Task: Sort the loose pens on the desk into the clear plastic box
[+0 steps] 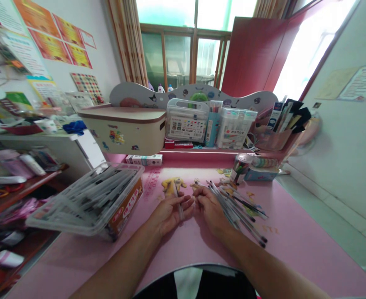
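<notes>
The left hand [170, 212] lay palm up on the pink table [183, 245], fingers loosely curled around a thin pen [179, 204]. The right hand [210, 207] rested just beside it, fingers bent; whether it gripped anything could not be told. A loose pile of pens [237, 207] spread to its right, touching it. To the left stood a clear box [89, 203] full of pens, its orange label too blurred to read. Farther back stood a small jar [240, 167], then marker cases [187, 120] with unreadable print.
</notes>
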`<state>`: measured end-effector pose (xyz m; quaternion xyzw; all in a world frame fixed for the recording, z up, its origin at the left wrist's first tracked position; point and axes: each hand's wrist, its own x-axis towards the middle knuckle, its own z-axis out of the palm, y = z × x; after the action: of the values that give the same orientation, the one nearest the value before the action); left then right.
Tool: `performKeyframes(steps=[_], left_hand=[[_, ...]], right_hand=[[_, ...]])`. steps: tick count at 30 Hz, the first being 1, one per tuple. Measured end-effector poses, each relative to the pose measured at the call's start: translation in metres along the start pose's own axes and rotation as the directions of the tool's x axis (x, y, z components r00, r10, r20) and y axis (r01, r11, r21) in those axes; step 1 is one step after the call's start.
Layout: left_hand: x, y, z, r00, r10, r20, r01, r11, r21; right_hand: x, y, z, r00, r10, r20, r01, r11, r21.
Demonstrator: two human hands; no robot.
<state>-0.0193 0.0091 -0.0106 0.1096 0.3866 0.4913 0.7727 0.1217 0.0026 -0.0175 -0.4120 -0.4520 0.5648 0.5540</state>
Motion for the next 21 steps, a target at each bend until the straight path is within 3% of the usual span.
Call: performKeyframes(steps=[5,10,15,21], left_hand=[[-0.004,-0.016,0.002,0.982,-0.11,0.152,0.102,0.993,0.061],[-0.002,-0.023,0.003,0.975,-0.102,0.196,0.097,0.995,0.037],[-0.003,-0.022,0.006,0.978,-0.116,0.173,0.121,0.992,-0.022],[-0.008,-0.016,0.008,0.99,-0.091,0.11,0.092,0.996,-0.004]], right_hand=[[-0.003,-0.005,0.002,0.949,-0.315,0.01,0.301,0.898,-0.321],[-0.009,-0.001,0.004,0.938,-0.311,0.151,0.345,0.81,-0.474],[-0.01,0.0,0.001,0.941,-0.26,0.218,0.323,0.884,-0.339],[-0.006,-0.007,-0.002,0.95,-0.311,-0.021,0.298,0.926,-0.234]])
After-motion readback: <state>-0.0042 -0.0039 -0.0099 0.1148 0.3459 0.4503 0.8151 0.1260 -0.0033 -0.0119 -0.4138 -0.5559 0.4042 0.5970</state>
